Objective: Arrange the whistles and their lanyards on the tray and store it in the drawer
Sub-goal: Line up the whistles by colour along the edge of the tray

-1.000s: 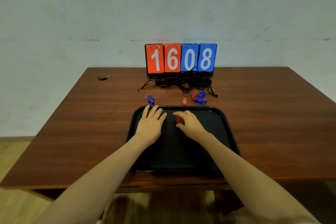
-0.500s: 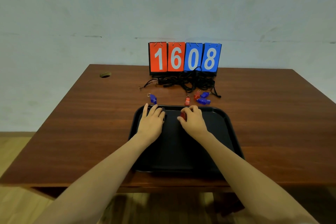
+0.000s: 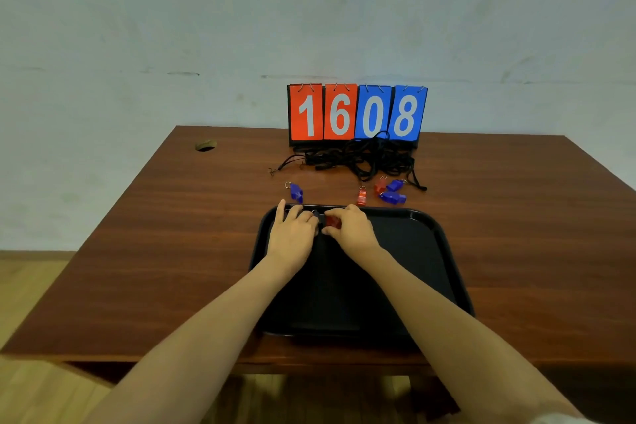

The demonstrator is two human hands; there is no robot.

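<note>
Head view shows both bare hands meeting over the far edge of a black tray [image 3: 426, 251] that lies on a brown wooden table [image 3: 172, 234]. The right hand [image 3: 352, 229] pinches a red whistle [image 3: 332, 221] between thumb and fingers, just above the tray's far left part; so little of it shows that its long axis cannot be read. The left hand [image 3: 292, 234] lies palm down beside it, fingers curled toward something small and dark with a metal ring at the fingertips; whether it grips that item I cannot tell. Beyond the tray rim, on the table, a blue whistle [image 3: 296, 192] lies with its long axis running away from the camera, its ring at the far left end. An orange-red whistle [image 3: 361, 197] stands nearly end-on to the rim, its ring on the far side. Further right, 3 whistles cluster together: a red one [image 3: 380, 185], a blue one [image 3: 394, 185] angled up to the right, and a second blue one [image 3: 392, 197] lying crosswise. Behind them a tangle of black lanyards [image 3: 361, 162] sprawls in front of a flip scoreboard [image 3: 357, 112] reading 1608, 2 red cards then 2 blue. A round hole [image 3: 205, 146] sits near the table's far left corner.
</note>
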